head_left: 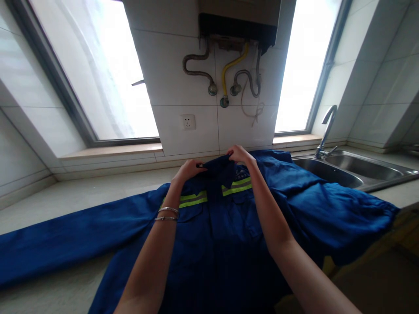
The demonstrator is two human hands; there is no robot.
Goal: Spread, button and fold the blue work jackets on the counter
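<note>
A dark blue work jacket (196,235) with yellow-green and silver reflective strips lies front up across the countertop. Its collar (216,168) is at the wall side, pinched at both ends. My left hand (190,169) grips the collar's left end between thumb and fingers; two silver bangles circle that wrist. At the collar's right end, my right hand (238,153) is closed on the cloth. One sleeve (81,229) stretches out flat to the left. The other sleeve (334,209) spreads right, bunched, and hangs over the counter's front edge near the sink.
A double steel sink (363,168) with a curved faucet (327,131) stands at the right. Above the counter (108,183), a water heater (238,26) with pipes hangs on the tiled wall, near a socket (188,122). Windows flank it.
</note>
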